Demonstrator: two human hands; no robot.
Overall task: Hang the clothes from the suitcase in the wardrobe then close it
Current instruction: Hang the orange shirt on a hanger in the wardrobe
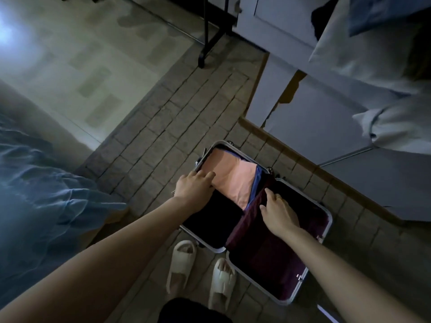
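An open suitcase (327, 220) with a silver frame and maroon lining lies on the tiled floor. Its left half holds a folded pink garment (231, 180) over a blue one (255, 183), with a black garment (214, 215) nearer me. My left hand (194, 186) rests at the pink garment's left edge, fingers curled onto the fabric. My right hand (277, 212) lies on the maroon lining at the suitcase's middle, fingers bent against the fabric. The white wardrobe (293, 106) stands behind the suitcase at the right, with a pale garment (373, 73) hanging in it.
My feet in pale slippers (200, 271) stand just in front of the suitcase. A bed with blue bedding (39, 206) fills the left side. A black metal stand leg (205, 38) rises at the top middle. Bare tiled floor (168, 127) lies between bed and wardrobe.
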